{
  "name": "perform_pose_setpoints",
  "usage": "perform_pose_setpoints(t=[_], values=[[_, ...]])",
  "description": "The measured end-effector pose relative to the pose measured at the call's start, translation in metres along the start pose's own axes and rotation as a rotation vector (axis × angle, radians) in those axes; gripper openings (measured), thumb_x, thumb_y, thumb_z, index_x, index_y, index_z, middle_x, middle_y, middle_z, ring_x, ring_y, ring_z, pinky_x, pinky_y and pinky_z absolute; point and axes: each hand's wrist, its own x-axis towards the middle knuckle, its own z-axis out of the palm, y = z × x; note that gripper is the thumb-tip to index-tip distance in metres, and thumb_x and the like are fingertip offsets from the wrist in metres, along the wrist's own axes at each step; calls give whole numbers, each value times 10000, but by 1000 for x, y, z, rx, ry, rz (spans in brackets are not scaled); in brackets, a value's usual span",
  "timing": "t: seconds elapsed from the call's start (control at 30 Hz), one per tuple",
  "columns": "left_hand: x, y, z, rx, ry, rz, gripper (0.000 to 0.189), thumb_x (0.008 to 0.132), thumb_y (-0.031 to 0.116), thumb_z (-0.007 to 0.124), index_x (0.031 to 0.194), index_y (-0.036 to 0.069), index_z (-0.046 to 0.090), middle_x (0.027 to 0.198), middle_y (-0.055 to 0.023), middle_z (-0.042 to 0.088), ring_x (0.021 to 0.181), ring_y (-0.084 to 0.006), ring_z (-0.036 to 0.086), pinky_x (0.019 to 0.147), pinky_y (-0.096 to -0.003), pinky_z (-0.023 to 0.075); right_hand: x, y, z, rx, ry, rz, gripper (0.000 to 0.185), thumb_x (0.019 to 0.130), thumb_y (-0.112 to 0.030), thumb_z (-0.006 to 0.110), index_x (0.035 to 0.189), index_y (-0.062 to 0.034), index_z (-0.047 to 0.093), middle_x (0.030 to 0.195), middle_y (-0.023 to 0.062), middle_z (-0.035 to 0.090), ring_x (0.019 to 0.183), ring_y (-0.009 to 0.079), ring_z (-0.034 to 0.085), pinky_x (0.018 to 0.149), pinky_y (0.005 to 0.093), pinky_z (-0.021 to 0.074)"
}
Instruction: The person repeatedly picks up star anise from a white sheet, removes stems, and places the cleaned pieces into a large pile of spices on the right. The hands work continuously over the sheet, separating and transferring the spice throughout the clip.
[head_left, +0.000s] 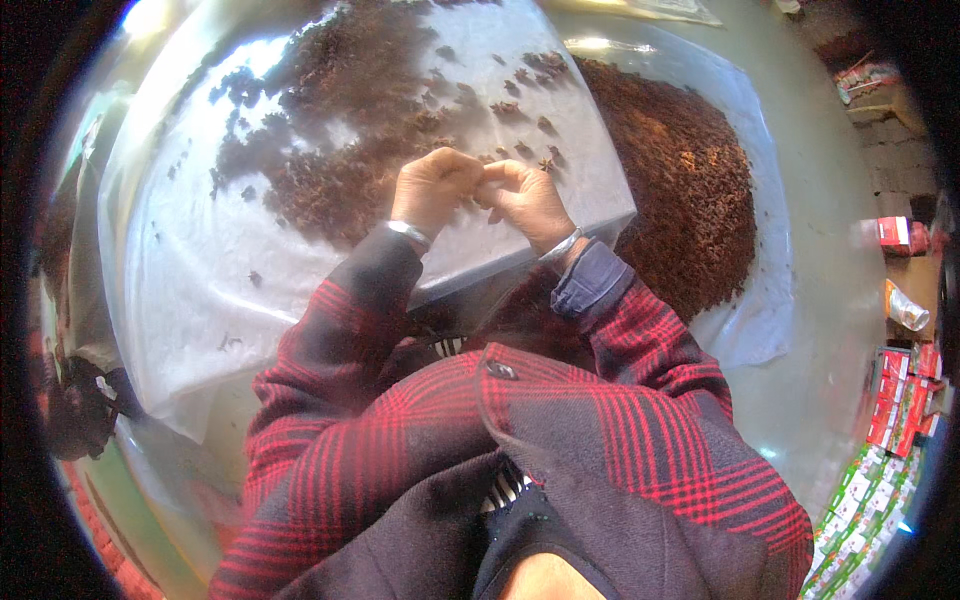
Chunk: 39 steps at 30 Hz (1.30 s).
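My left hand (435, 187) and my right hand (527, 201) meet above the front part of a table covered in white plastic sheeting (202, 277). Thumbs and fingers are pinched together at a small brown piece, mostly hidden by the fingertips; it looks like star anise. Just beyond and to the left of my hands spreads a pile of dried star anise (322, 187), partly blurred. Single star anise pods (546, 163) lie scattered on the sheet near my right hand. Each wrist wears a silver bangle.
Right of the table, a large reddish-brown heap (682, 195) rests on plastic sheeting (750, 322) on the floor. Along the right rim stand red cartons (896, 390), green-and-white packages (862, 502) and a clear plastic cup (907, 307). A dark object (79, 412) sits at the left rim.
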Motion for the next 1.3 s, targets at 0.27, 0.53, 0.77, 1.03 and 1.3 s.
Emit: perform_pose_setpoints(t=[0.27, 0.53, 0.77, 1.03, 1.3], values=[[-13, 2, -7, -286, -84, -50, 104, 863, 122, 662, 910, 33, 637, 766, -56, 651, 646, -105, 594, 568, -235, 473, -25, -23, 8, 132, 3, 67, 271, 786, -82, 739, 996, 22, 603, 865, 86, 658, 726, 144, 636, 615, 269, 547], [-28, -11, -7, -796, -36, -208, 133, 878, 95, 634, 961, -2, 598, 850, -104, 657, 696, -156, 622, 606, -272, 509, -35, -12, 8, 491, 221, 7, 240, 806, 30, 671, 1003, -34, 548, 903, 101, 643, 733, 200, 654, 616, 281, 542], [42, -18, -12, 146, -191, -255, 159, 831, 114, 628, 960, 22, 611, 894, -172, 663, 705, -219, 657, 611, -334, 541, -2, -2, -52, -419, 399, -127, 277, 786, 11, 677, 1051, -35, 608, 941, 97, 640, 736, 205, 657, 623, 265, 539], [80, -36, 22, 1299, -167, 274, 233, 783, 242, 617, 859, 38, 700, 926, -198, 657, 910, -337, 645, 816, -409, 515, 39, 12, -42, -1137, 143, -423, 283, 776, -53, 615, 1056, -65, 658, 1049, 141, 630, 964, 316, 613, 836, 366, 492], [83, -10, -5, 1154, -167, 634, 148, 811, 142, 668, 951, 94, 665, 896, -84, 669, 797, -200, 656, 703, -323, 524, 56, -8, -43, -675, 83, -305, 250, 875, -125, 622, 1099, -21, 658, 900, 101, 705, 752, 131, 649, 661, 256, 511]])
